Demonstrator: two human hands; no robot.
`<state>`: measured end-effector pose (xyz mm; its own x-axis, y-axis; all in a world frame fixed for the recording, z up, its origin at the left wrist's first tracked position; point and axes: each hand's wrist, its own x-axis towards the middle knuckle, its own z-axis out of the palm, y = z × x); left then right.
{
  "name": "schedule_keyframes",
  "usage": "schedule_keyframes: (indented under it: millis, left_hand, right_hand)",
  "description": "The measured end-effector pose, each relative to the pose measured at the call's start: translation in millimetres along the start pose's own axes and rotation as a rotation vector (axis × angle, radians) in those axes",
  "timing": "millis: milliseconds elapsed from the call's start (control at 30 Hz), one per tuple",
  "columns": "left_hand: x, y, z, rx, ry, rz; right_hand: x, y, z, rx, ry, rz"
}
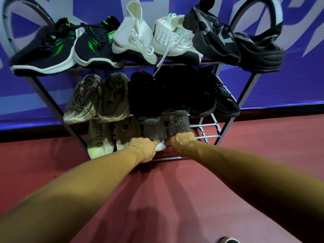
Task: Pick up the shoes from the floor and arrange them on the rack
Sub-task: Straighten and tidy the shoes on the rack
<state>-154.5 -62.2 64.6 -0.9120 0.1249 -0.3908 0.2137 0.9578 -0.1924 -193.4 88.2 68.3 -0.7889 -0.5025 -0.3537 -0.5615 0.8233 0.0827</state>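
Holding left grey sneaker (pixel 154 132) at heel with left hand (pixel 142 148), clamping grip round white sole edge. Holding right grey sneaker (pixel 178 124) at heel with right hand (pixel 182 142), clamping grip over heel, hiding fingertips. Resting both side by side on bottom shelf (pixel 206 137) of shoe rack (pixel 226 127), pointing toes at wall, just right of 2 beige sneakers (pixel 100 142). Carrying 6 shoes on middle shelf, 6 on top shelf. Standing on red floor (pixel 157 199).
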Motion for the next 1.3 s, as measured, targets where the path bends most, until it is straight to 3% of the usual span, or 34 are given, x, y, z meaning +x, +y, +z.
schedule_keyframes:
  millis: [33,133,267,400,500,600,700,767,867,933,1133,1300]
  left_hand:
    - [5,-2,2,-0.011,-0.008,0.005]
    - [-2,-5,-12,-0.002,-0.050,0.001]
    - [-22,-6,-28,0.006,0.012,0.014]
    - [-43,-6,-52,-0.068,0.029,-0.013]
    - [-56,-6,-74,-0.136,-0.034,-0.053]
    - [-77,-5,-91,-0.153,-0.201,-0.065]
    - [-94,-11,-102,-0.233,-0.108,-0.158]
    - [-99,-18,-103,-0.501,0.021,-0.273]
    - [-93,-19,-101,-1.218,0.120,-0.414]
    - [-87,-16,-101,-1.542,0.149,-0.491]
    - [-73,-11,-101,-1.809,0.150,-0.530]
    - [-66,-14,-101,-1.743,0.355,-0.550]
  right_hand:
    - [1,1,-3,-0.103,-0.036,0.009]
    - [-5,-5,-22,-0.029,-0.072,0.099]
    - [-27,-11,-46,0.010,-0.093,0.071]
    - [-65,-9,-72,-0.044,-0.274,0.028]
    - [-79,-1,-90,-0.031,-0.149,0.054]
    - [-93,7,-105,0.325,-0.083,0.171]
    - [-102,14,-112,0.737,-0.068,0.274]
    - [-108,18,-116,0.984,0.047,0.339]
    - [-111,20,-117,1.264,0.144,0.363]
    - [-108,17,-116,1.374,0.169,0.369]
    - [-87,4,-118,1.558,0.269,0.435]
    - [-75,3,-114,1.486,0.297,0.486]
